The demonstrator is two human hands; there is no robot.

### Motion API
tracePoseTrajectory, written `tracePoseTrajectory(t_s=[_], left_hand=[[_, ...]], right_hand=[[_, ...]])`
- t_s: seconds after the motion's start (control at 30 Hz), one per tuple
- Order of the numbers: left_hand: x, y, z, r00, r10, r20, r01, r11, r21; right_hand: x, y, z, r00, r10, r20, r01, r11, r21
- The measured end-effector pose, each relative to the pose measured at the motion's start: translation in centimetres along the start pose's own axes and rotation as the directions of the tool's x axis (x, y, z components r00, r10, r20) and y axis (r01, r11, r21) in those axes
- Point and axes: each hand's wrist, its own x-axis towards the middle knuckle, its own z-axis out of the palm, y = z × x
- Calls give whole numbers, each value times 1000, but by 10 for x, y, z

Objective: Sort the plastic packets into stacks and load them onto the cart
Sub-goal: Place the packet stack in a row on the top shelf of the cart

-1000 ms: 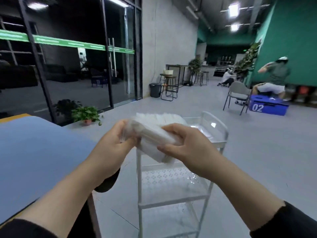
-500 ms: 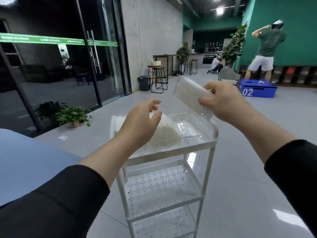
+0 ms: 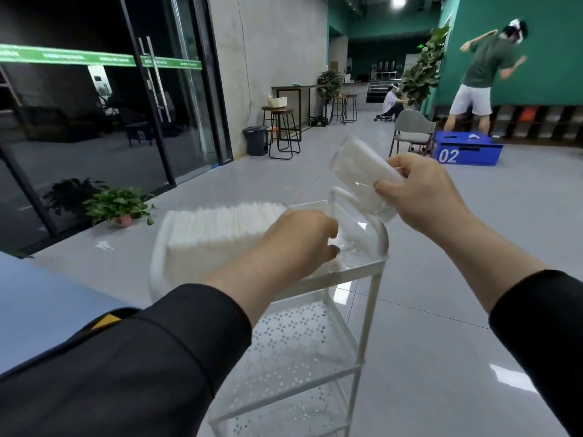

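**Packets going onto the top shelf of the cart**

Cart (image 3: 372,298) sits dead centre, white with three perforated shelves. On its top shelf there's a big stack of plastic packets (image 3: 217,228) filling the 9 o'clock half. Left hand (image 3: 296,241) is down on the top shelf at the stack's 3 o'clock end, fingers curled under; can't tell if it's actually gripping anything or just resting against the packets, since the fingertips are hidden. Right hand (image 3: 426,193) is up in the air at about 1 o'clock from the cart, fingers and thumb pinching one clear packet (image 3: 362,171) with white stuff inside, tilted, above the cart's handle (image 3: 362,209). Blue desk (image 3: 47,298) edge pokes in at 8 o'clock. Background: potted plant (image 3: 120,206) at 10 o'clock, blue box marked 02 (image 3: 467,151) at 1 o'clock.
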Motion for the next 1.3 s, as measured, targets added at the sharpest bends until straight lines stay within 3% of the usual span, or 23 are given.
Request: tracePoseTrajectory(t_s=[0.13, 0.67, 0.93, 1.3], left_hand=[[14, 12, 13, 993, -36, 115, 32, 999, 43], [45, 28, 13, 981, -33, 193, -19, 966, 259], [52, 31, 27, 988, -69, 137, 53, 991, 119], [47, 40, 25, 994, -41, 97, 26, 989, 145]], right_hand=[[2, 4, -1, 1000, -23, 13, 23, 1000, 22], [5, 22, -1, 998, -10, 55, 5, 997, 77], [6, 25, -3, 999, -13, 44, 10, 998, 68], [5, 26, -6, 1000, 7, 23, -8, 998, 58]])
